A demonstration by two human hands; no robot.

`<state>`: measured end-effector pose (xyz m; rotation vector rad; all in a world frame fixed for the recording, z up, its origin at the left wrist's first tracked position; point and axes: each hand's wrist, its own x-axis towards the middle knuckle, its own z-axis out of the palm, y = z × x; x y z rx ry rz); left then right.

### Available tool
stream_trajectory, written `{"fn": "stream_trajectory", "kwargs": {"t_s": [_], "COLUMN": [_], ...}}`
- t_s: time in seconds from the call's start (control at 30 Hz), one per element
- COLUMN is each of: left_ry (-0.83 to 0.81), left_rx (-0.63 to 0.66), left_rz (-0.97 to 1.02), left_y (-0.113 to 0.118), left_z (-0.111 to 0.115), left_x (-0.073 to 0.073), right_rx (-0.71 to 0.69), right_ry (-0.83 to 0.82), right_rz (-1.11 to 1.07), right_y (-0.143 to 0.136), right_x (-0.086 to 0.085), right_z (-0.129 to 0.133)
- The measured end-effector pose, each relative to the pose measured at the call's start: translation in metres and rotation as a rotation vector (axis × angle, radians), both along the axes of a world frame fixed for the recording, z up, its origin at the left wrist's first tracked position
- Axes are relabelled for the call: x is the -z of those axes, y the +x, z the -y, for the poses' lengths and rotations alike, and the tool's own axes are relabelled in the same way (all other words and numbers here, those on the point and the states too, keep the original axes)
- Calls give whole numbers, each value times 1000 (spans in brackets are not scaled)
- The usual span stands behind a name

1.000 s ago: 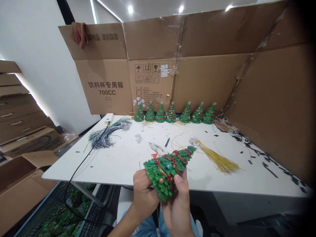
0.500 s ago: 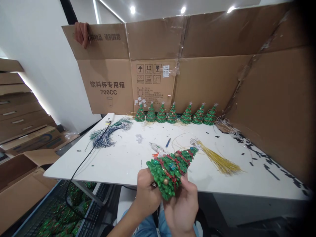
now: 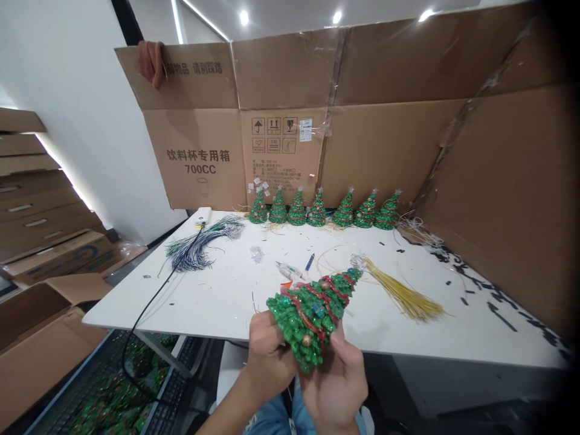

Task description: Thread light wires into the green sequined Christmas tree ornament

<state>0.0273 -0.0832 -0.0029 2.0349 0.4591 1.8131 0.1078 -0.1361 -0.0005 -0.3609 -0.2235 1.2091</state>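
A green, glittery Christmas tree ornament [image 3: 312, 314] with red garlands, gold balls and small blue gift shapes lies tilted above the table's front edge, its tip toward the upper right. My right hand [image 3: 338, 377] holds it from below and the right, thumb against its side. At the wide base, my left hand [image 3: 267, 350] is closed, fingers curled against the underside. The base and the left fingertips hide what that hand pinches. Just beyond the tree lie white-and-green pens [image 3: 290, 272] and a blue pen-like tool [image 3: 310, 261].
Several finished-looking trees [image 3: 296, 208] stand along the cardboard wall [image 3: 385, 145]. Yellow wires [image 3: 403, 290] lie right, dark wires [image 3: 194, 251] left beside a white box [image 3: 203, 216] with a black cable. Black scraps [image 3: 501, 314] litter the right. A crate [image 3: 104, 393] of trees sits below left.
The tree has turned very slightly in my hands, and my left hand has shifted a little at its base. The camera view has moved slightly.
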Motion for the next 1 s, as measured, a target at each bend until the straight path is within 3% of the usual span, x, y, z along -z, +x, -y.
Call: {"fn": "stream_trajectory", "kwargs": {"t_s": [0.23, 0.63, 0.83, 1.0], "left_ry": [-34, -53, -3, 121], "left_rx": [11, 29, -110, -283], "left_rz": [-16, -46, -29, -53], "left_y": [-2, -2, 1, 1], "left_z": [-5, -4, -1, 2], "left_x": [0, 1, 2, 12], "right_rx": [-87, -74, -37, -49], "right_ry": [-38, -17, -22, -25], "right_rz": [11, 22, 53, 59], "right_y": [5, 3, 3, 5], "right_x": [2, -4, 1, 5], "right_z": [-2, -4, -5, -11]}}
